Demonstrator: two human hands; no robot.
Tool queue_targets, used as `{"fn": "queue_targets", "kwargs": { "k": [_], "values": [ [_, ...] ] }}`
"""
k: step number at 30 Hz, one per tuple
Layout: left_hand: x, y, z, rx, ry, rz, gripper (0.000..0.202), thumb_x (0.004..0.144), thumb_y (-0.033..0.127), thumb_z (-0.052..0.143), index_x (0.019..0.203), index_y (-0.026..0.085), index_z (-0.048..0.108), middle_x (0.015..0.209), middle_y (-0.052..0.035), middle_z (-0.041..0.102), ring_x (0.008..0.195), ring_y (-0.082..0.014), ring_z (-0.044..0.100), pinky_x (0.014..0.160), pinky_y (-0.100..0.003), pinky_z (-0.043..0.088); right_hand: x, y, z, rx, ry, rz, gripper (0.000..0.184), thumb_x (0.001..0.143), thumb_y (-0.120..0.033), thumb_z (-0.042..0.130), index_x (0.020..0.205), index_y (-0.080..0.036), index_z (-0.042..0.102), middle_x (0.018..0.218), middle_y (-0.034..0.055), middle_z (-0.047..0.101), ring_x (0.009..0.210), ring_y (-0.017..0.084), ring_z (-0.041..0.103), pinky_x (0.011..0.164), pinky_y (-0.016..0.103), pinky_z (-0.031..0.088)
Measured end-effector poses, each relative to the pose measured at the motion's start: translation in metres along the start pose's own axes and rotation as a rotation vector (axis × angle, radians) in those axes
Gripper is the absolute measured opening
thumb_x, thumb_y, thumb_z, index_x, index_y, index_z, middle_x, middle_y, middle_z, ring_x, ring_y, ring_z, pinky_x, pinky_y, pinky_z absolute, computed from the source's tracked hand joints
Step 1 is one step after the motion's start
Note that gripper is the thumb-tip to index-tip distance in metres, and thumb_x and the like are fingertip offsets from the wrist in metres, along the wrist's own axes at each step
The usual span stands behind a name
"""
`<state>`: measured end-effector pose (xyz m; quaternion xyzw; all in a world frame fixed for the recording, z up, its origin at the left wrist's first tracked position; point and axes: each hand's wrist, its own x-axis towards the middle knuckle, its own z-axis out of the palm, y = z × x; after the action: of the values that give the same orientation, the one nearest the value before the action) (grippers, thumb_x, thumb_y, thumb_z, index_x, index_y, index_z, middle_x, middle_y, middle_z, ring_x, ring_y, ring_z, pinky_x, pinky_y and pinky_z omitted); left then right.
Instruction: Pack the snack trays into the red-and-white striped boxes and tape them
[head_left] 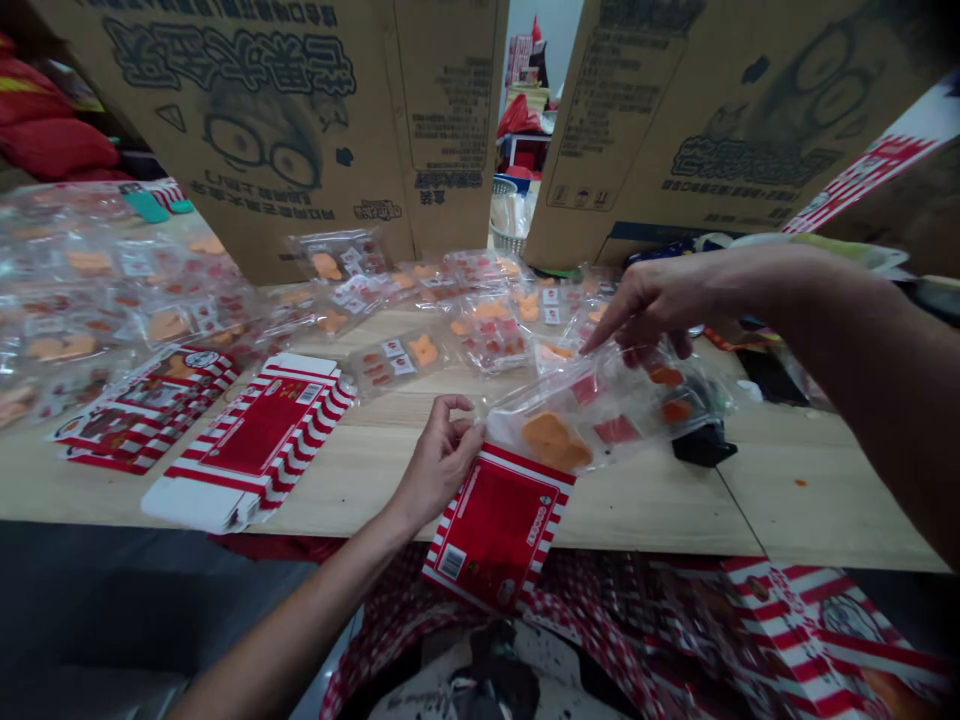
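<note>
The left hand (pixel 448 455) has its thumb and fingers pinched together on the upper left corner of a red-and-white carton (pixel 501 525), which hangs over the near edge of the worktop (pixel 817 520), probably to steady its top edge. Just right of that hand, the end of a clear bag (pixel 585 410) meets the carton's top edge; how far it reaches inside, and whether the left fingers grip it too, I cannot tell. The bag slopes up to the right hand (pixel 651 315), whose fingers seem clamped over its far part, index fingertip against the upper edge, perhaps to keep it in line with the carton; the thumb is hidden. Around them, well left of the left hand, lies a spread of clear packets (pixel 127 300), with dark printed cartons (pixel 154 405) in front; nearer that hand sits a stack of striped flat cartons (pixel 255 430). Beyond both hands, loose packets (pixel 491 335) crowd the surface, and behind them the left cardboard box (pixel 360 130) and right cardboard box (pixel 637 110) wall off most of the far side. Below the right hand, a black object (pixel 705 447) is partly covered by the bag. Nearer the body, below and right of that hand, lie more striped cartons (pixel 825 620).
</note>
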<state>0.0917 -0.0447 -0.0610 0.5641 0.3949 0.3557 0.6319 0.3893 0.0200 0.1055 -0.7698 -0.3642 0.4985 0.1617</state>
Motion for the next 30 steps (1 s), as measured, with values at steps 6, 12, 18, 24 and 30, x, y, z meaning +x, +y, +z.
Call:
{"fn": "queue_targets", "kwargs": {
  "k": [6, 12, 18, 24, 30],
  "values": [
    [-0.004, -0.003, 0.007, 0.327, 0.039, 0.288, 0.011, 0.092, 0.023, 0.048, 0.097, 0.020, 0.057, 0.071, 0.0039, 0.052, 0.063, -0.0116, 0.044, 0.062, -0.024, 0.036, 0.055, -0.018, -0.008, -0.184, 0.052, -0.481, 0.011, 0.069, -0.005, 0.080, 0.065, -0.014, 0.075, 0.069, -0.0027, 0.074, 0.053, 0.010, 0.070, 0.047, 0.015, 0.048],
    [-0.001, 0.003, -0.006, 0.263, -0.212, 0.214, 0.013, 0.093, 0.023, 0.046, 0.093, 0.020, 0.059, 0.077, 0.0013, 0.058, 0.070, -0.0135, 0.053, 0.066, -0.024, 0.041, 0.055, -0.029, 0.060, -0.225, 0.154, -0.441, 0.020, 0.064, 0.002, 0.078, 0.055, -0.013, 0.068, 0.043, -0.0068, 0.055, 0.040, 0.011, 0.060, 0.040, 0.019, 0.044],
    [0.002, -0.004, -0.001, 0.026, -0.165, 0.204, 0.051, 0.093, 0.038, 0.063, 0.136, 0.021, 0.041, 0.125, -0.0104, 0.062, 0.117, -0.0224, 0.059, 0.103, -0.035, 0.046, 0.010, -0.017, 0.148, -0.462, -0.490, -0.739, 0.032, 0.048, 0.007, 0.076, 0.063, -0.021, 0.071, 0.043, -0.0098, 0.054, 0.035, 0.009, 0.049, 0.031, 0.017, 0.032],
    [-0.004, -0.014, -0.017, -0.111, 0.022, 0.089, 0.060, 0.094, 0.040, 0.064, 0.144, 0.024, 0.036, 0.137, -0.0109, 0.060, 0.113, -0.0216, 0.065, 0.095, -0.032, 0.054, 0.002, 0.020, 0.120, -0.543, -0.191, -1.101, 0.027, 0.077, -0.004, 0.062, 0.097, -0.020, 0.072, 0.074, 0.0000, 0.070, 0.063, 0.015, 0.059, 0.055, 0.025, 0.044],
    [0.024, 0.029, -0.025, 0.038, 0.239, 0.572, 0.051, 0.092, 0.036, 0.068, 0.137, 0.023, 0.048, 0.122, -0.0071, 0.067, 0.103, -0.0183, 0.067, 0.093, -0.029, 0.053, -0.031, 0.026, 0.104, -0.433, 0.164, -1.440, 0.026, 0.099, -0.020, 0.050, 0.115, -0.021, 0.069, 0.107, 0.0058, 0.071, 0.092, 0.019, 0.063, 0.079, 0.032, 0.048]
  ]
}}
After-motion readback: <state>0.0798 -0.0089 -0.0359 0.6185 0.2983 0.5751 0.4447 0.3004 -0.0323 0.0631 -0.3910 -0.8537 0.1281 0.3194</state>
